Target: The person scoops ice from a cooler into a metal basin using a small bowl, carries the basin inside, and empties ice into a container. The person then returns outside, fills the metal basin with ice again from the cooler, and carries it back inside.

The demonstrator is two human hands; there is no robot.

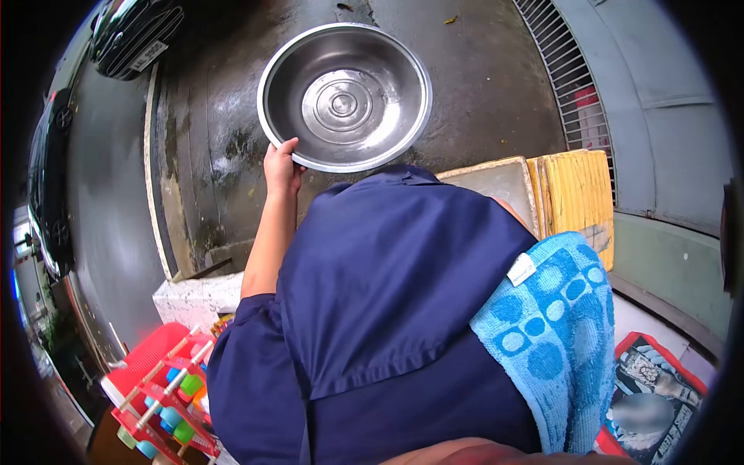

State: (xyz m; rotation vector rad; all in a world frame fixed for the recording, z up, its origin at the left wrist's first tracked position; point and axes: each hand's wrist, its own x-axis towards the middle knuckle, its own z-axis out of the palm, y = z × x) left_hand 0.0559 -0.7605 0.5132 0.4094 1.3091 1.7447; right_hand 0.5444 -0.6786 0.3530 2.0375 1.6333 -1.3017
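My left hand (285, 165) grips the near left rim of a large round metal basin (341, 97), with the thumb over the edge. The basin's inside faces the camera and shows ring marks on its bottom and a bright glare. Dark blue clothing (395, 287) covers the middle of the view, and a blue patterned towel (554, 333) hangs over it on the right. My right hand is hidden behind the clothing; only a bit of arm shows near the white tray.
A whitish tray (500, 186) and a yellow wooden board (577, 198) lie at the right. Beyond them are a metal grating (562, 74) and a wall. A red rack (159, 387) with colourful items stands lower left. Cars (58, 178) are at the far left, beside wet pavement.
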